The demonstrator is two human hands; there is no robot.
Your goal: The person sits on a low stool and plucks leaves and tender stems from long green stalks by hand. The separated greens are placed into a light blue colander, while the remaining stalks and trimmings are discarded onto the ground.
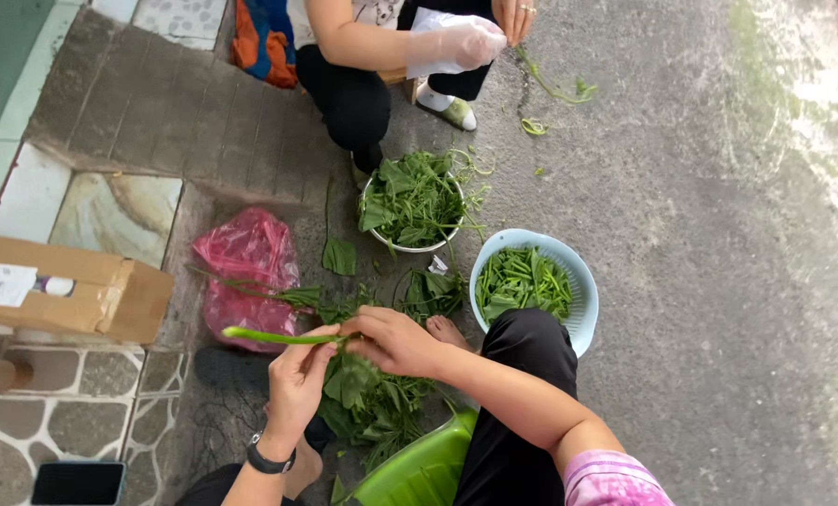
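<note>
two hands working one green stem, seated low on the ground

left hand [297, 379] has its fingers closed round a long green stem [274, 335], held level with the bare end pointing away to the left; right hand [393, 339] pinches the leafy end just beside it, fingers curled shut, so the stem spans both hands above a heap of leafy greens [372, 403] by the knees. a light blue colander [583, 300] of cut stem pieces sits just past the right forearm, near enough to drop into; a white bowl [374, 228] of leaves stands further out, between this person and a second person whose gloved hand [470, 42] holds another strand. a green basin [419, 468] is close under the arms. pink plastic bag [248, 267] and a cardboard box [72, 286] to the left. surface is rough grey concrete floor [700, 281], stone paving at the left edge; looks outdoors
</note>
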